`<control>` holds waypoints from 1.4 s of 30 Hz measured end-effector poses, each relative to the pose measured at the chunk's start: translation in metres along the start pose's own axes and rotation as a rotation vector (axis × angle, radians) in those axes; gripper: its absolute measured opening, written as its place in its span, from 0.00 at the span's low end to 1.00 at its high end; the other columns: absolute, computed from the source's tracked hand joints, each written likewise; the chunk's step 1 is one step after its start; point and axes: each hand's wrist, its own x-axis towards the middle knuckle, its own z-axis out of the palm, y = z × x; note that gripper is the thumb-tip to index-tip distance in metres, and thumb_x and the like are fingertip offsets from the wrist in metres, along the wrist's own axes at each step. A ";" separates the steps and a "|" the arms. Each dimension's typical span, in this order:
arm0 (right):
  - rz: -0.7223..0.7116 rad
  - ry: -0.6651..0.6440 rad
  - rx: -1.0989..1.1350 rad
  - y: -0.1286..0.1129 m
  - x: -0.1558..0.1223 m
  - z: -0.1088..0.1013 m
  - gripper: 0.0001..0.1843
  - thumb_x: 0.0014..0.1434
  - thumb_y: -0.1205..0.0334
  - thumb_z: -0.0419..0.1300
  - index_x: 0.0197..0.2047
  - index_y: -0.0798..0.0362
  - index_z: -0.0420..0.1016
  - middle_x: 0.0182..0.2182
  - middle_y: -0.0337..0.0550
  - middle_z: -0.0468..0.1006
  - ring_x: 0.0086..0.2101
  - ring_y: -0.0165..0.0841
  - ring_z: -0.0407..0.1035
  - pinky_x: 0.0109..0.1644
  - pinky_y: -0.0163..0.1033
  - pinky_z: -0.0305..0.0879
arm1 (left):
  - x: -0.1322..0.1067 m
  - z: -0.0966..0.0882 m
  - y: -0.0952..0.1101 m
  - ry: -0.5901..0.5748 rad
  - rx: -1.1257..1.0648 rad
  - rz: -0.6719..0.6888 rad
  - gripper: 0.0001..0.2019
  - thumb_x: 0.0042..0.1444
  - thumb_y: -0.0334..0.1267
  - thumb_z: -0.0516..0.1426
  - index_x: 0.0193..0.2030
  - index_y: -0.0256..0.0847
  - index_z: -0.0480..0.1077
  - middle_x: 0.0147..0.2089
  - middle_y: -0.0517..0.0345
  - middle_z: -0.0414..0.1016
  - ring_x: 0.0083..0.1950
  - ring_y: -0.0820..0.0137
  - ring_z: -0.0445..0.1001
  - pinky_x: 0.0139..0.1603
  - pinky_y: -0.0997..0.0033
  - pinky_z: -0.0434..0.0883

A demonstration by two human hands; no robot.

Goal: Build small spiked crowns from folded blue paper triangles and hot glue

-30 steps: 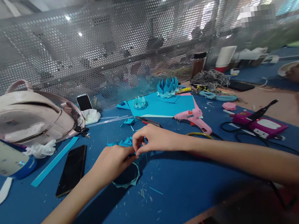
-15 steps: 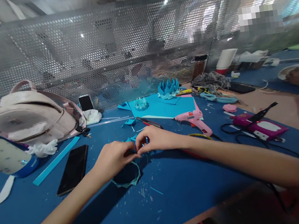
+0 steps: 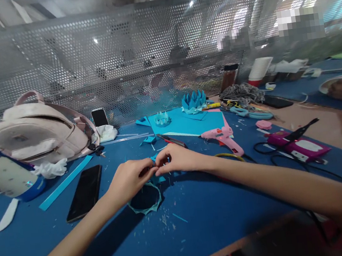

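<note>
My left hand (image 3: 131, 175) and my right hand (image 3: 179, 157) meet at the middle of the table, fingertips pinched together. Between them is a small piece of blue folded paper (image 3: 158, 180), mostly covered by my fingers. Just below my left hand lies a pale blue paper ring (image 3: 146, 210) with a pointed edge, its far side hidden. Beyond my hands sit another folded blue piece (image 3: 148, 140) and a red-and-black cutter (image 3: 172, 140), partly behind my right hand.
Farther back, blue paper sheets (image 3: 174, 126) carry a small paper crown (image 3: 162, 119) and a larger one (image 3: 193, 102). To the right are a pink glue gun (image 3: 222, 137) and a purple box with a cable (image 3: 299, 144). Leftward lie a black phone (image 3: 85, 193) and a backpack (image 3: 42, 134).
Both hands stay together in nearly the same place, with slight finger movement. More of the blue paper shows below the fingertips. The view has shifted slightly.
</note>
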 end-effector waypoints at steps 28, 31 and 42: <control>-0.017 0.084 -0.087 -0.006 -0.014 -0.022 0.08 0.57 0.57 0.64 0.35 0.54 0.75 0.29 0.37 0.72 0.30 0.27 0.62 0.33 0.35 0.57 | -0.075 0.016 -0.036 0.008 -0.196 0.167 0.03 0.62 0.37 0.58 0.36 0.45 0.73 0.67 0.55 0.59 0.67 0.55 0.55 0.65 0.48 0.56; -0.045 0.092 -0.109 -0.020 -0.012 -0.024 0.07 0.57 0.59 0.64 0.33 0.54 0.74 0.27 0.36 0.71 0.28 0.26 0.60 0.33 0.35 0.56 | -0.063 0.008 -0.028 0.033 -0.238 0.168 0.03 0.63 0.38 0.58 0.37 0.44 0.72 0.62 0.54 0.64 0.63 0.57 0.60 0.63 0.50 0.58; -0.065 0.097 -0.114 -0.035 -0.017 -0.024 0.05 0.58 0.61 0.64 0.33 0.54 0.75 0.28 0.36 0.72 0.28 0.26 0.62 0.33 0.33 0.56 | -0.051 0.009 -0.015 0.021 -0.268 0.172 0.05 0.68 0.37 0.50 0.48 0.46 0.64 0.56 0.51 0.63 0.57 0.59 0.61 0.58 0.57 0.61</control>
